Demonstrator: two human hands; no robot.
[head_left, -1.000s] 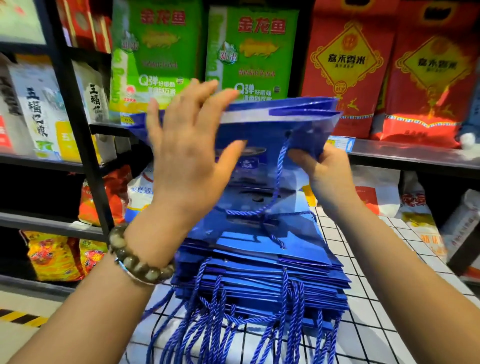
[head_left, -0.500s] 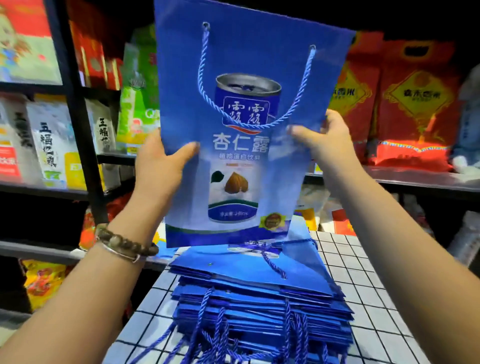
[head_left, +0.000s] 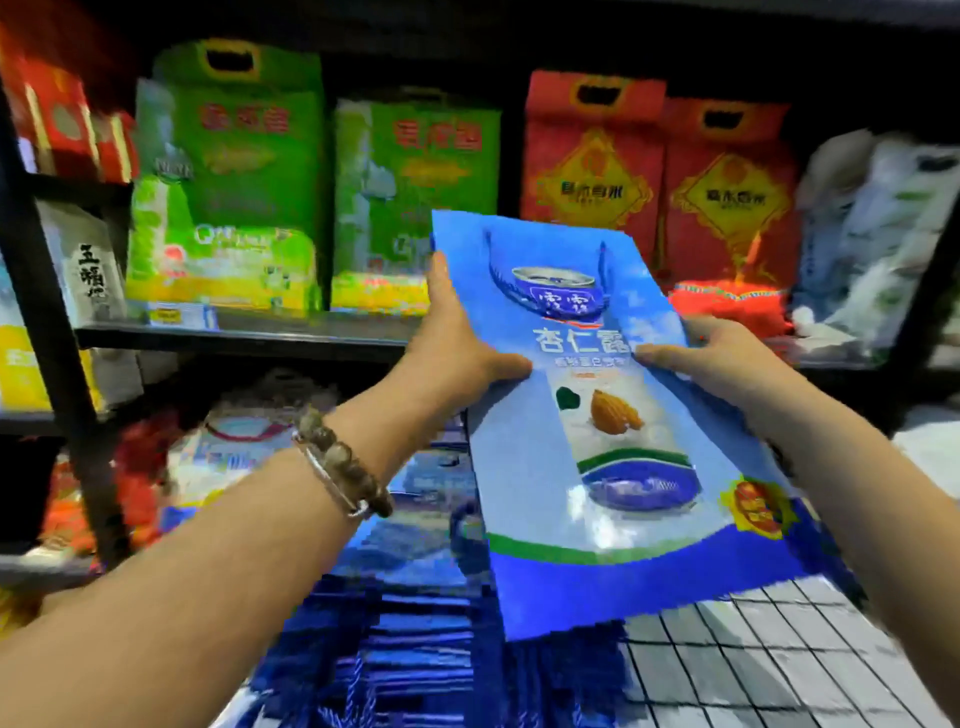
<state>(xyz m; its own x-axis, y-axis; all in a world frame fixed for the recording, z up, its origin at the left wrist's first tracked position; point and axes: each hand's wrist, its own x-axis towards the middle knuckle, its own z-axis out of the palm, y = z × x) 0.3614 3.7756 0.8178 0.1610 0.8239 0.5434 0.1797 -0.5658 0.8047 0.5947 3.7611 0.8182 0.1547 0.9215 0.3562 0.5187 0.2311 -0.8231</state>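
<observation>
Left hand (head_left: 457, 343) and right hand (head_left: 722, 358) are pinching the flat blue gift bag (head_left: 623, 467) by its sides; next, spreading its mouth likely needs fingers inside.

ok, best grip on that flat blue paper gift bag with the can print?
Pinch the blue paper gift bag at its long side edges, upper half, one hand per side, thumb on the printed face, as the left hand and right hand do. Folded flat and tilted, it offers only thin edges.
</observation>
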